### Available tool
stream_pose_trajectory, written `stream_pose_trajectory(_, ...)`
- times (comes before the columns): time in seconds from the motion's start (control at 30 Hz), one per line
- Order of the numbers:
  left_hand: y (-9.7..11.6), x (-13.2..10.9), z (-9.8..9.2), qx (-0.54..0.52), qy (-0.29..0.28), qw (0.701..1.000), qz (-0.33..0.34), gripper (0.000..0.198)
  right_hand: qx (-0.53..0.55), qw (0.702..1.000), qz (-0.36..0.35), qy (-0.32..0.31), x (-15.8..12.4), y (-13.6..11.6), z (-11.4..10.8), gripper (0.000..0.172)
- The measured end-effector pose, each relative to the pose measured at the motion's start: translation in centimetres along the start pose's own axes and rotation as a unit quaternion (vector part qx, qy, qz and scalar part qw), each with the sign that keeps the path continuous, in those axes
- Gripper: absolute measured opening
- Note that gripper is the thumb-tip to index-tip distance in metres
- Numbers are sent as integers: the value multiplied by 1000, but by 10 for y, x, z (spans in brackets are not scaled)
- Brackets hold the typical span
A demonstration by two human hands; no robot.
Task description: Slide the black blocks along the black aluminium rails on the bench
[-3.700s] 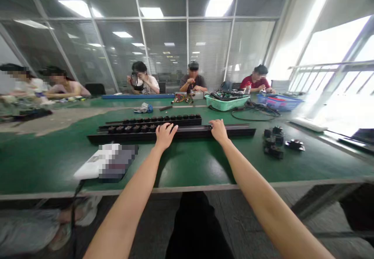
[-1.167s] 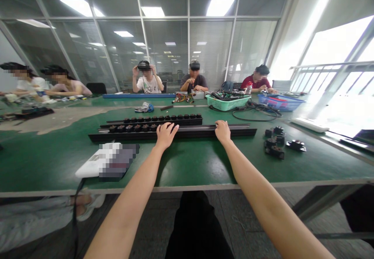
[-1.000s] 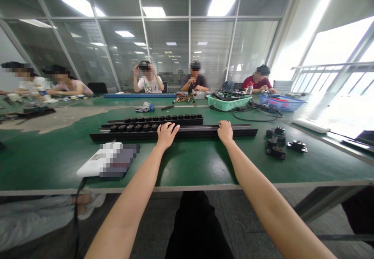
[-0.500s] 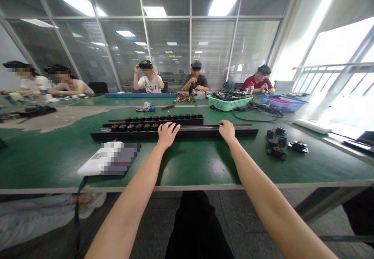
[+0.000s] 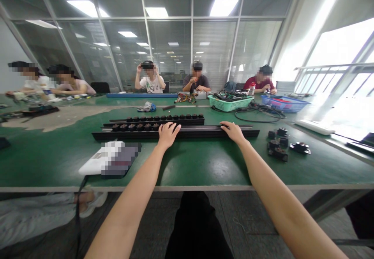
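Observation:
A long black rail (image 5: 201,132) lies across the green table in front of me. Small black round-topped parts (image 5: 131,127) stand in a row along its left half. My left hand (image 5: 168,134) is draped over the rail at the right end of that row, fingers bent over it and the thumb to the right. What lies under its palm is hidden. Farther right, my right hand (image 5: 234,131) touches the rail's top, index finger pointing left and apart from the fingers below. Behind the near rail lies a second black rail (image 5: 187,121) carrying a similar row.
Several loose black parts (image 5: 277,144) sit right of the rail. At front left are a white packet (image 5: 96,161) and a dark one. Farther back stand a green basket (image 5: 230,104) with cables and a blue basket (image 5: 284,105). Several people sit around the table.
My right hand has opened out from a more curled pose and its wrist has swung right. The left hand has stayed on the rail. The view has shifted slightly.

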State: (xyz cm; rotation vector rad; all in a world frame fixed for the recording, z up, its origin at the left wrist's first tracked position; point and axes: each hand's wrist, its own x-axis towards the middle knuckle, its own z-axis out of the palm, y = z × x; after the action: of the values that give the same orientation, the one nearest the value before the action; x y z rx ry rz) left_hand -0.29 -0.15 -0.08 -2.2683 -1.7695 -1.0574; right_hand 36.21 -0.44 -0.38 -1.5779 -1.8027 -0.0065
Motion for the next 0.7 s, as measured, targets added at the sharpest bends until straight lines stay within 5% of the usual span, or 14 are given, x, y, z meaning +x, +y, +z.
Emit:
stream_pose_trajectory(0.33, 0, 1, 0, 4, 3, 1000, 4, 45, -28, 999, 32, 28, -5, -3, 21, 47)
stream_pose_trajectory(0.7, -1, 1, 1, -2, 5, 1000, 0, 48, -30, 997, 56, 51, -6, 5, 19, 52)
